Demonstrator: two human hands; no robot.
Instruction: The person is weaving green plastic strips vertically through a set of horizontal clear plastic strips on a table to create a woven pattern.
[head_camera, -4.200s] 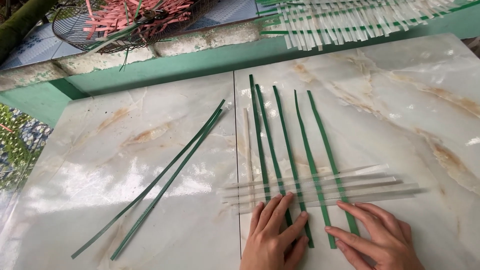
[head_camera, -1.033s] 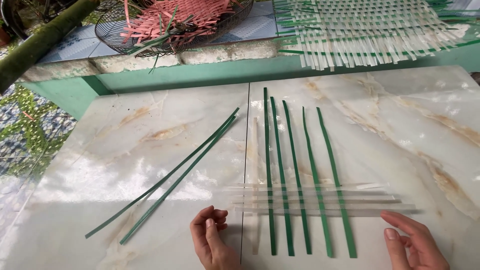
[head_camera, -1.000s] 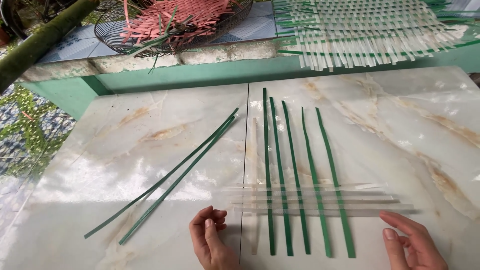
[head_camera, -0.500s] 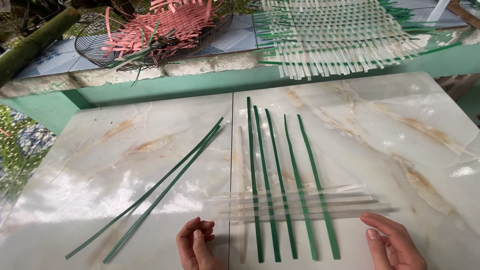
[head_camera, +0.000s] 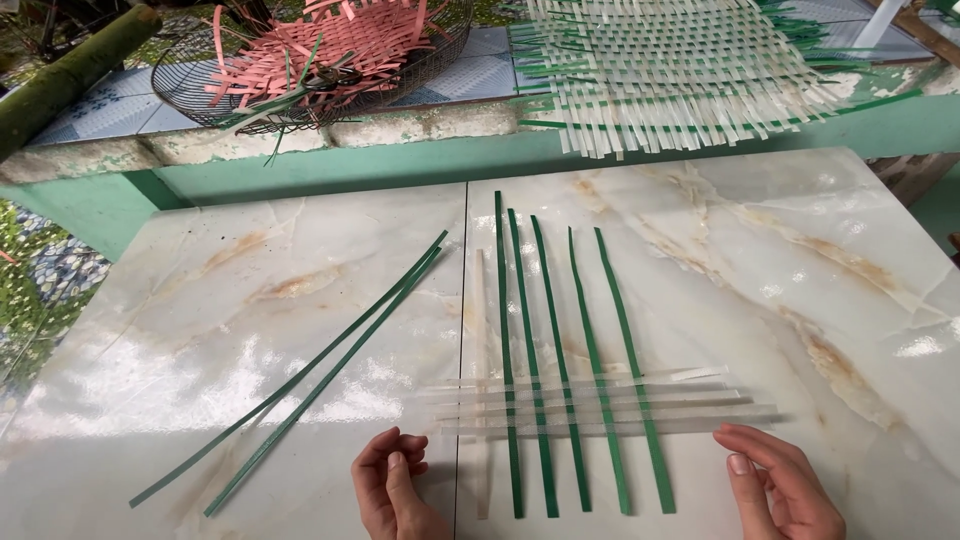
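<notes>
Presently on the marble table (head_camera: 800, 260): five green strips (head_camera: 560, 360) laid side by side, running away from the person, crossed near their lower ends by pale translucent strips (head_camera: 600, 405) interlaced over and under, likely so the weave holds flat. Two spare green strips (head_camera: 310, 380) lie diagonally, well apart on the left. Left hand (head_camera: 395, 495): fingers loosely curled, empty, near the crossing strips' left ends. Right hand (head_camera: 785, 490): fingers relaxed and open, empty, just below their right ends. Beyond: wire basket (head_camera: 200, 85) of pink strips, woven mat (head_camera: 680, 70).
</notes>
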